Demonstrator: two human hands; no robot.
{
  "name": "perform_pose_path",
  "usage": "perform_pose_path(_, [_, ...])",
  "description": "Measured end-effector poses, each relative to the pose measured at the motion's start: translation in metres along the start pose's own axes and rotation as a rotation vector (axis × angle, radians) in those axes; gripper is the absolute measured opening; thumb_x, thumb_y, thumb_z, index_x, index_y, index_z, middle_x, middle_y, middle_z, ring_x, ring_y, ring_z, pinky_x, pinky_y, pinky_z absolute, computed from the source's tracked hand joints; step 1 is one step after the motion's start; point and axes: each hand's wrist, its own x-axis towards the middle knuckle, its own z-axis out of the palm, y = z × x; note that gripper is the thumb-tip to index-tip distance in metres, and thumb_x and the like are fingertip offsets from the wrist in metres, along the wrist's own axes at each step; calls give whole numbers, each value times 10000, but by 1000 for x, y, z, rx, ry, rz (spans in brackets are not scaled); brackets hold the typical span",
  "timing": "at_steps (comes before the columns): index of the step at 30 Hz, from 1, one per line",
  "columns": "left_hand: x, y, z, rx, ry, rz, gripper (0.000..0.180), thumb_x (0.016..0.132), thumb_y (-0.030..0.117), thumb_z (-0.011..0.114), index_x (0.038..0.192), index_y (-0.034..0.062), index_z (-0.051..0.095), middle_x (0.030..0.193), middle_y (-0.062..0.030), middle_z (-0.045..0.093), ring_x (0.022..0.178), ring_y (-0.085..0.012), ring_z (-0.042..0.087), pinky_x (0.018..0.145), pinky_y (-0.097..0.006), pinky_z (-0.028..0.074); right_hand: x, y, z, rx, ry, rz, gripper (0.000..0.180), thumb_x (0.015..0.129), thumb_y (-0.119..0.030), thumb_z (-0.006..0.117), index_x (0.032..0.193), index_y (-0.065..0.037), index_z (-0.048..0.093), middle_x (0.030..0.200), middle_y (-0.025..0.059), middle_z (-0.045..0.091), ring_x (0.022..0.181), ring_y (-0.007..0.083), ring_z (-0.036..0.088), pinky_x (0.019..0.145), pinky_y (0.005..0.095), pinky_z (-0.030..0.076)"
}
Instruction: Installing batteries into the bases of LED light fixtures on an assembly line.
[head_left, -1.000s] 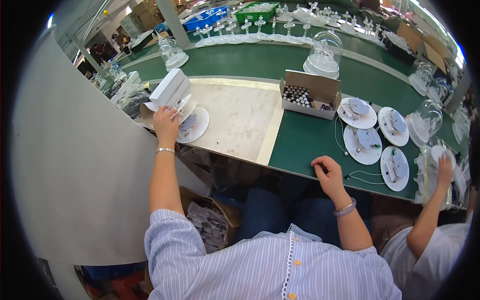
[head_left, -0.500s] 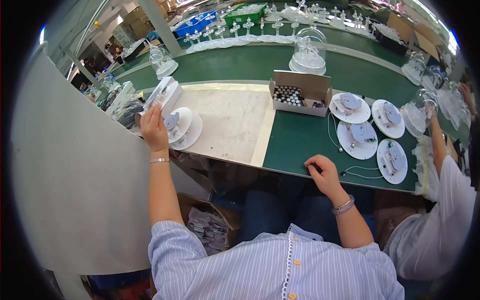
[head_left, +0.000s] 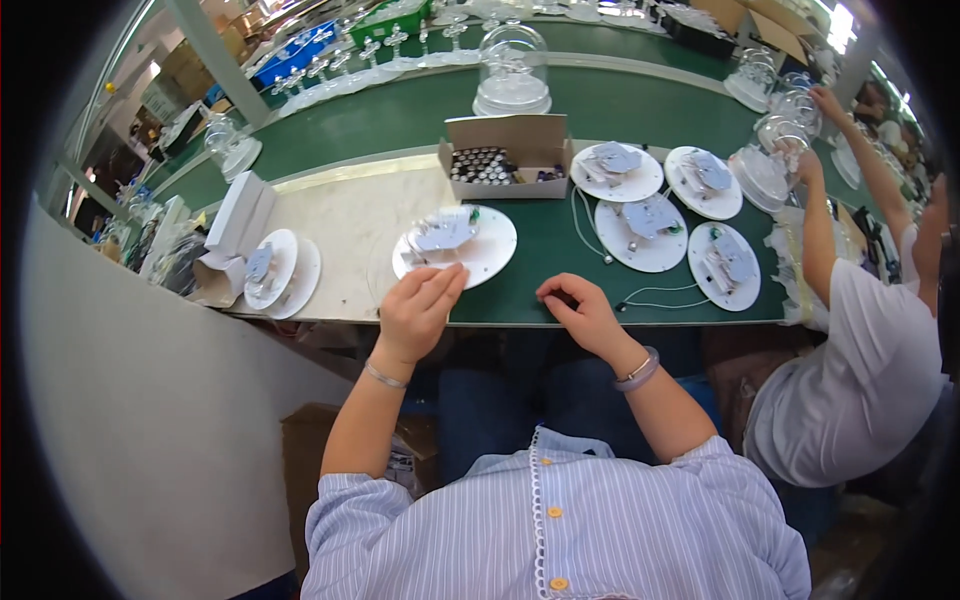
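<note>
A white round base [head_left: 485, 245] with a pale grey battery holder and a bit of green on top is in front of me, over the seam between the pale board and the green table. My left hand [head_left: 418, 312] pinches its near edge between thumb and fingers. To the right of it, my right hand [head_left: 582, 312] hovers by the table's front edge with curled fingers, apart from the base; nothing shows in it. Several similar white bases [head_left: 640, 232] lie at the right, some with thin white cables. Two more overlapping bases [head_left: 298, 285] lie at the left.
Behind the held base stands an open carton of batteries [head_left: 500, 170]. A white box [head_left: 240, 215] is at the left, a clear dome [head_left: 512, 75] at the back. At the right, a co-worker's arm [head_left: 818, 225] reaches to other domes. A curved pale panel [head_left: 150, 400] borders my left.
My left hand has come from the far left to the middle, bringing a white base along. My right hand stays curled near the table edge. The view has swung to the right.
</note>
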Motion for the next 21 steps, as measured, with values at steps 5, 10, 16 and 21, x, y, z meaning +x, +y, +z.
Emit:
perform_pose_path(5, [-4, 22, 14, -144, 46, -64, 277, 583, -28, 556, 851, 19, 608, 853, -56, 602, 753, -195, 579, 617, -280, 479, 27, -24, -18, -164, 114, -197, 122, 766, -23, 506, 881, -6, 540, 766, 55, 548, 651, 110, 510, 575, 219, 408])
perform_pose_path(10, [-8, 35, 13, -373, 221, -396, 155, 706, -23, 574, 859, -17, 601, 748, -115, 601, 670, -234, 599, 601, -245, 472, 107, -36, -26, -579, 141, -429, 101, 736, -41, 497, 808, 3, 552, 760, 137, 561, 698, 275, 544, 635, 329, 439])
perform_pose_path(16, [-11, 26, 23, -851, 396, -1063, 148, 836, 79, 505, 928, -34, 530, 735, -47, 586, 616, -51, 520, 518, -189, 414, 171, -18, -17, -898, -38, -185, 152, 726, -129, 515, 802, -18, 588, 768, 150, 585, 759, 305, 558, 686, 365, 446])
perform_pose_path(21, [-22, 11, 42, -1333, 370, -1441, 180, 850, 95, 484, 975, -33, 469, 836, -61, 581, 725, -72, 538, 648, -180, 423, 191, -4, -14, -906, -138, 56, 219, 660, -206, 557, 795, -46, 621, 806, 153, 603, 788, 301, 573, 709, 366, 459])
